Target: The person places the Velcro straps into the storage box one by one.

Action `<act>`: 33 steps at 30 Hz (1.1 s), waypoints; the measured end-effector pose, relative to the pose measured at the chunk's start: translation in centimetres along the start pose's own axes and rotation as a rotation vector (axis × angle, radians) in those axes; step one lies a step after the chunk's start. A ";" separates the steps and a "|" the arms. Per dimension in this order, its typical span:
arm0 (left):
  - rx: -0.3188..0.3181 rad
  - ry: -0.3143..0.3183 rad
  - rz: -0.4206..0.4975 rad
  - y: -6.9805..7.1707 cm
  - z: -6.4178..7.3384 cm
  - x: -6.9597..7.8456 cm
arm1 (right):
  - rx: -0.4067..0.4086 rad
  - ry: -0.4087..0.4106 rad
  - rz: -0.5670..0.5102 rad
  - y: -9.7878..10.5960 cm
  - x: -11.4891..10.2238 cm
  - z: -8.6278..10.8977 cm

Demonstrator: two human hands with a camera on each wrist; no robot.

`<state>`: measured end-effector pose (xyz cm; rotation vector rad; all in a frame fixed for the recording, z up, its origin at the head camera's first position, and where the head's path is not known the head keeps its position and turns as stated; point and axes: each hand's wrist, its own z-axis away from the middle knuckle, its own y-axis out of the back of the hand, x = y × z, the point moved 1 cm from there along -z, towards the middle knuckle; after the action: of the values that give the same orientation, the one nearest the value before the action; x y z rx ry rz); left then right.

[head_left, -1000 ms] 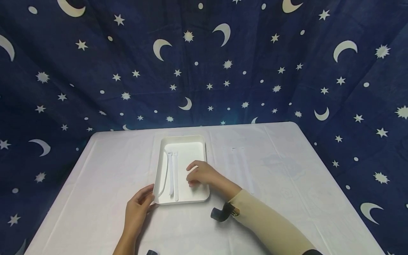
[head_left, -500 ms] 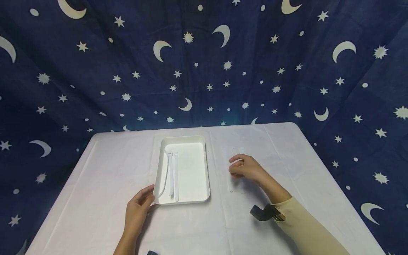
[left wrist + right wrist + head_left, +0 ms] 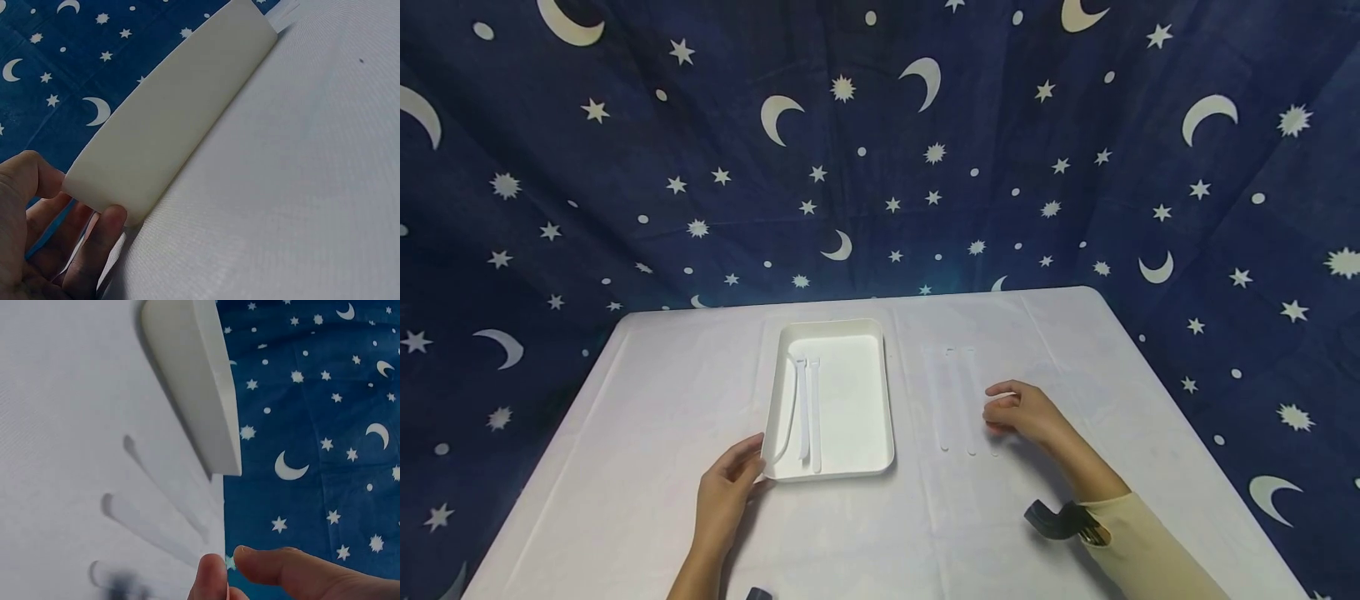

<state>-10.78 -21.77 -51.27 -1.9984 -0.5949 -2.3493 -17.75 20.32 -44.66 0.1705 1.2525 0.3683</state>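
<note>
Left hand [image 3: 726, 487] pinches the corner of the tray [image 3: 853, 400], likely steadying it; plastic strips [image 3: 816, 417] lie inside, beyond that grip. Right hand [image 3: 1027, 414], fingers bent, holds nothing visible beside spaced-out clear strips [image 3: 962, 404], probably kept apart to avoid tangling.

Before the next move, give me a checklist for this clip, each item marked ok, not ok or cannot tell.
1. Tray resting flat on the table: ok.
2. Left hand holding the tray's near left corner: ok.
3. Strips in the tray all straight: not ok; three lie toward its left side, and the leftmost bows.
4. Strips on the table apart from one another: ok; three lie side by side, right of the tray.
5. Right hand touching the rightmost table strip: cannot tell; the fingertips overlap it in the head view, but contact is unclear.
</note>
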 end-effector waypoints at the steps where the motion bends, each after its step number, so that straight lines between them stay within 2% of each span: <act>1: 0.004 0.001 -0.003 0.0 0.0 0.0 | 0.005 -0.002 0.001 0.1 0.2 0.0; 10: 0.009 -0.002 -0.010 -0.1 -0.1 -0.1 | 0.068 -0.056 0.060 0.0 2.3 0.1; 18: 0.011 0.000 -0.030 -0.2 0.0 0.0 | 0.121 -0.036 0.127 -0.3 2.9 0.4; 20: 0.012 -0.004 -0.028 -0.2 0.0 0.0 | 0.146 -0.029 0.163 -0.5 3.0 0.4; 27: 0.007 -0.004 0.009 -0.1 -0.1 0.0 | 0.275 0.010 0.390 -1.6 2.9 0.3; 33: 0.011 -0.003 0.001 -0.1 -0.1 -0.1 | 0.347 0.037 0.433 -2.5 2.8 0.2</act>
<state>-10.84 -21.72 -51.36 -1.9971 -0.6049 -2.3382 -16.38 19.03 -47.93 0.7415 1.3066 0.5240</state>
